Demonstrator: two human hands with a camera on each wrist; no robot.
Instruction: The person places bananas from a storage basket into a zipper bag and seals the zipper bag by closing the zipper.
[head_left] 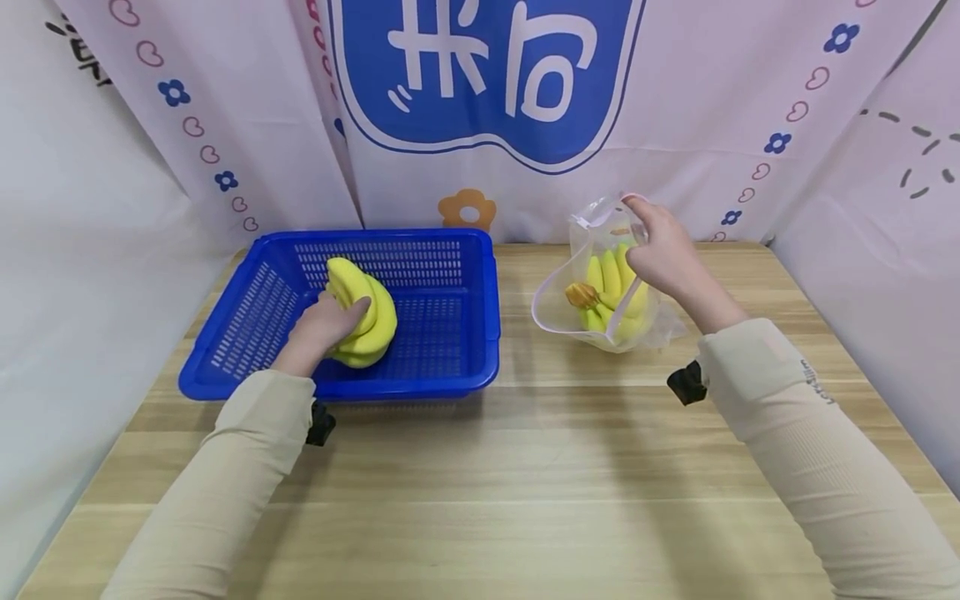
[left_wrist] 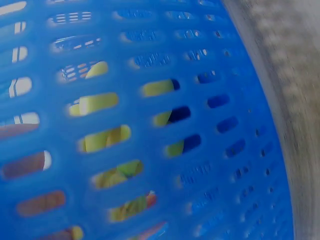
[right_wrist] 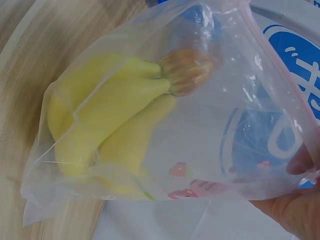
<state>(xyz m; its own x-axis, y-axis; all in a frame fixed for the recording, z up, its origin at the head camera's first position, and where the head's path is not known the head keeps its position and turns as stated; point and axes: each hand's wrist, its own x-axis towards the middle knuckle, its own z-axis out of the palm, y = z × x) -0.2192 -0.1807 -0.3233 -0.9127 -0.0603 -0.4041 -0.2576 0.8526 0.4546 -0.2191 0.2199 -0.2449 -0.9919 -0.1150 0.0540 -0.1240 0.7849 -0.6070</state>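
A bunch of bananas (head_left: 378,325) is inside the blue slotted basket (head_left: 408,388), at its left side. My left hand (head_left: 321,327) grips that bunch, with the thumb over the top. In the left wrist view the basket wall (left_wrist: 150,112) fills most of the frame, and bits of yellow banana (left_wrist: 100,102) show through its slots. At the right, a clear zip bag (right_wrist: 200,125) with a pink rim contains another banana bunch (right_wrist: 95,110), brown stem toward the mouth. My right hand (head_left: 667,254) pinches the upper edge of the bag, whose mouth gapes to the left.
Both the basket and the bag stand toward the back of the wooden table (head_left: 487,483). Behind them hangs a printed cloth (head_left: 525,192) with a blue emblem. White cloth walls (head_left: 862,208) close off the sides.
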